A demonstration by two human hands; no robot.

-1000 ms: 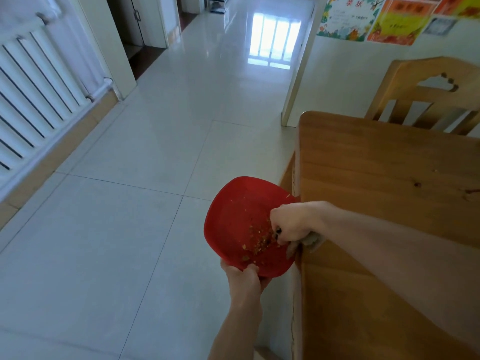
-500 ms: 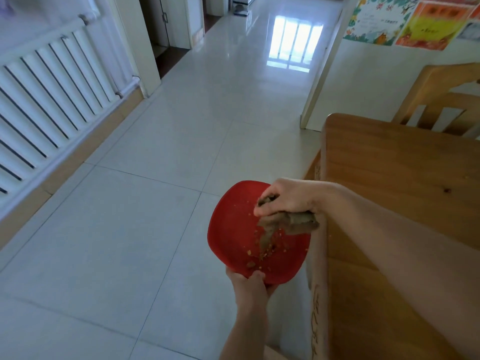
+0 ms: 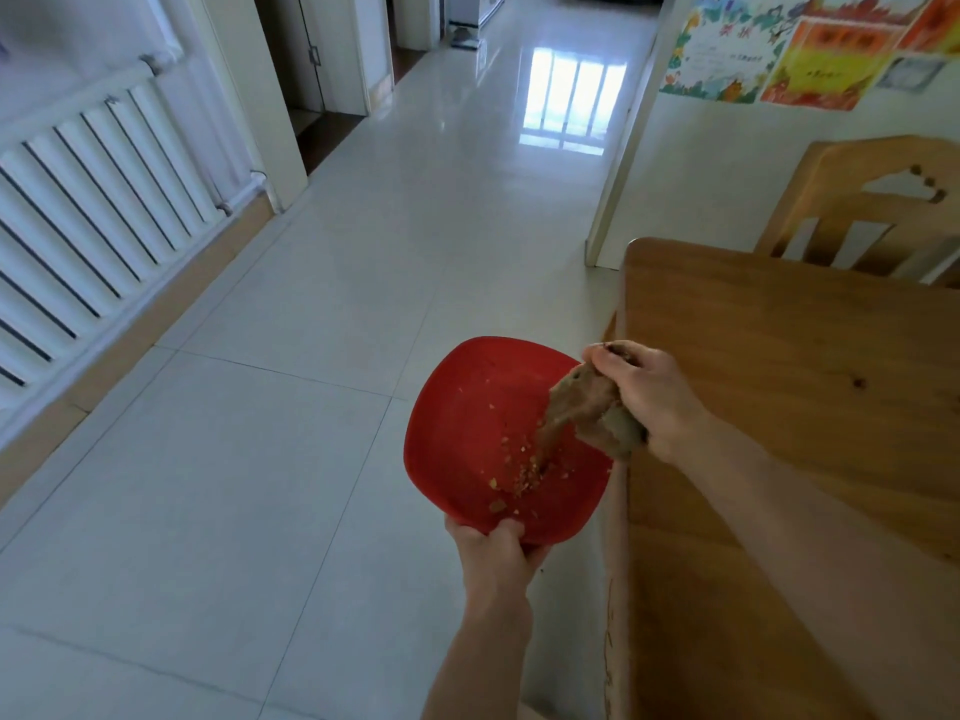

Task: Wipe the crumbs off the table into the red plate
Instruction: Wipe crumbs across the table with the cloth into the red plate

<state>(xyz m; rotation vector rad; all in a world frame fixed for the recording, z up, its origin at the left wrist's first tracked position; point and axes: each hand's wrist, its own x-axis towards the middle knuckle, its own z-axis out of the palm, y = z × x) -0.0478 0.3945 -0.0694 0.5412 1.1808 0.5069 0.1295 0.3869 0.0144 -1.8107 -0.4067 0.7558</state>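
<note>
A red plate (image 3: 467,413) is held out beside the left edge of the wooden table (image 3: 769,356), a little below the tabletop. My left hand (image 3: 493,556) grips its near rim from underneath, thumb on top. Orange-brown crumbs (image 3: 519,470) lie scattered in the plate's lower middle. My right hand (image 3: 649,397) grips a bunched brown-grey cloth (image 3: 582,407) above the plate's right side, at the table edge. A corner of the cloth hangs down over the crumbs.
A wooden chair (image 3: 872,210) stands behind the table at the right. White tiled floor (image 3: 260,459) spreads to the left and ahead. A white radiator (image 3: 88,200) lines the left wall. Colourful posters (image 3: 779,49) hang on the wall above the table.
My right hand has lifted the cloth off the table edge and raised it above the plate, with a corner now dangling. The plate stays held beside the table.
</note>
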